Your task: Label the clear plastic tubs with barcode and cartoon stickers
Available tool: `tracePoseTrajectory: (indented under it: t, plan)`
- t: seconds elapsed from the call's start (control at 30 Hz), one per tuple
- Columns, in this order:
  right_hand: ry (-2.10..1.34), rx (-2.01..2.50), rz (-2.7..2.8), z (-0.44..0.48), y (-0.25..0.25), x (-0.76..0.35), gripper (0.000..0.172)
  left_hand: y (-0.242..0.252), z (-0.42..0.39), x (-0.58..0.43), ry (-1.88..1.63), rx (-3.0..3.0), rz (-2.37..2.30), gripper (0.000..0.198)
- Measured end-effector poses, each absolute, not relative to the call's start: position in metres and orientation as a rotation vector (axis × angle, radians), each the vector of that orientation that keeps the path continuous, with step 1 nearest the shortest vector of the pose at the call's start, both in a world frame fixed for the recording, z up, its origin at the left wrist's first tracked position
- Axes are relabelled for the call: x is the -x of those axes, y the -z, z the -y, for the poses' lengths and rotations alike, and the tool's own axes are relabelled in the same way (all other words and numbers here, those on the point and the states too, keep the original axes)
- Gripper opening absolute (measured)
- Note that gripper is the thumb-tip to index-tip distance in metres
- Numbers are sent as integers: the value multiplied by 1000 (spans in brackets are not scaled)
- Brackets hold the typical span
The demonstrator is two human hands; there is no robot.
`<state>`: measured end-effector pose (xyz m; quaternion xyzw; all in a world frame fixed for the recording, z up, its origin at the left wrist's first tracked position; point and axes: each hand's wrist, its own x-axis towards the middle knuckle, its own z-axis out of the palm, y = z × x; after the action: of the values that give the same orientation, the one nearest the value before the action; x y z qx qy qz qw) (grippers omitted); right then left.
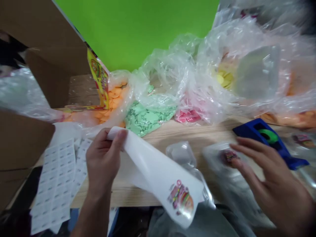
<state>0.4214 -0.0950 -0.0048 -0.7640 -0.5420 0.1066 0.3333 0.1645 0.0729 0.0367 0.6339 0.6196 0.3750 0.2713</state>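
Left hand [105, 158] is closed on the top edge of a white plastic pouch [158, 174], pinching it between thumb and fingers, so the pouch hangs down and out toward the right hand. A colourful printed logo [180, 199] sits near the pouch's lower corner, with its writing too curved and blurred to read. Right hand [269, 174] is open, fingers spread, not clearly gripping anything, and rests at or just over a clear plastic bag [222, 171] with a small printed sticker [228, 157]. A blue tape dispenser [261, 140] with a green tape roll [268, 135] sits just past the right fingers, within easy reach. Left of the pouch, sheets of small white labels [53, 184] lie near the left hand, with print too small to read. Behind the pouch, along the wooden table [197, 130], are clear bags of orange discs [108, 102], mint-green discs [145, 118], pink discs [187, 115] and yellow discs [223, 79]. A yellow printed card [98, 79] stands by a cardboard box [49, 65], left of the orange discs, with its text unreadable.
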Motion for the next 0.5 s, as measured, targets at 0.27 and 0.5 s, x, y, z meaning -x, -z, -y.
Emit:
tracePoseTrajectory:
  t: [0.27,0.5]
  plan:
    - [-623,1551,1729,69,-24,-358,36,-58,-48,-190,-1101,-1689,-1924,12]
    - [-616,1496,1802,68,-19,-356,35,-53,-55,-186,-847,-1870,-2005,19]
